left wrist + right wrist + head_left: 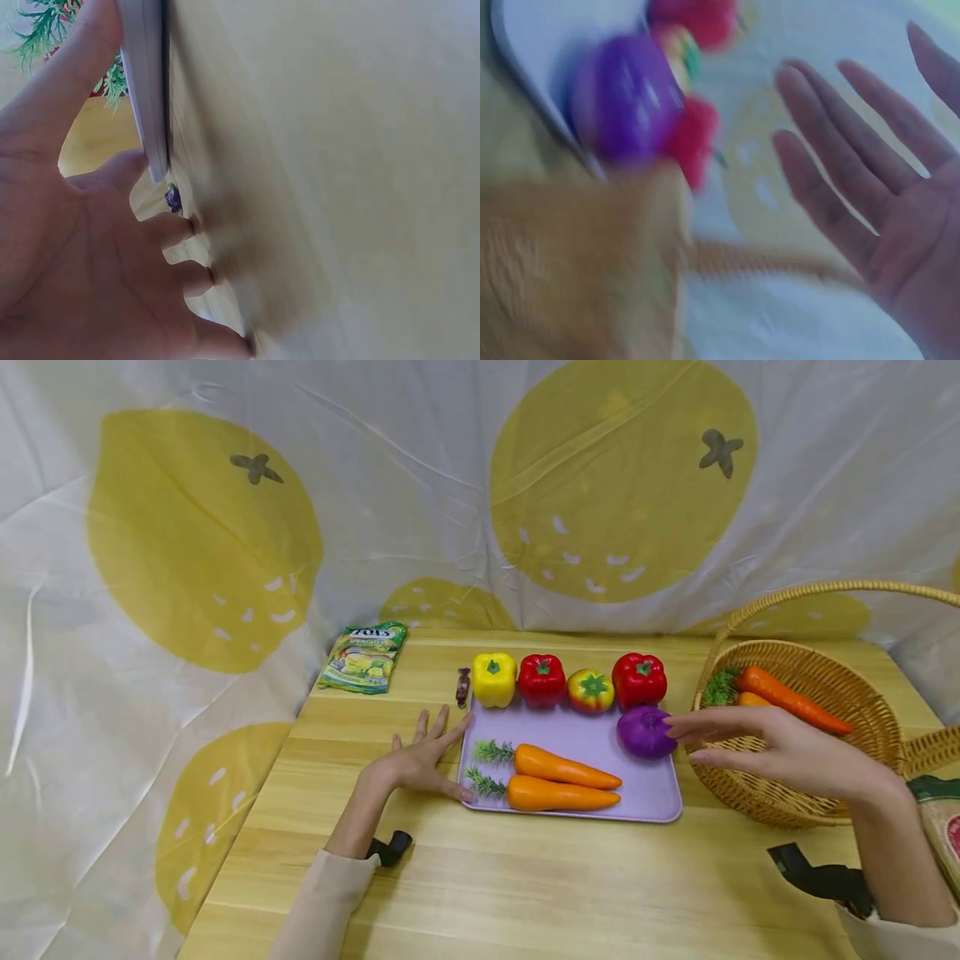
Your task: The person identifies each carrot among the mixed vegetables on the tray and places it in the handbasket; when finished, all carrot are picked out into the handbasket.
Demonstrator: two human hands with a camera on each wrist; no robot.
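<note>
My left hand (422, 762) is spread at the left edge of a lilac tray (495, 727), thumb and forefinger touching its rim while the other fingertips rest on the table. Two orange carrots (562, 795) with green tops lie on the tray. Along its back edge sit a yellow bell pepper (494, 681), two red bell peppers (542, 681) and a red-yellow fruit or vegetable (591, 692). A round purple vegetable (645, 732) rests at the tray's right side. My right hand (787, 752), fingers extended, hovers over the front of a wicker basket (780, 802), apart from the purple vegetable in the right wrist view.
Carrots (791, 697) with green leaves lie inside the basket, whose tall handle (825, 585) arches above it. At the back left is a green candy packet (365, 658), with a small wrapped candy (463, 687) beside the tray. A patterned bag (941, 827) shows at the right edge.
</note>
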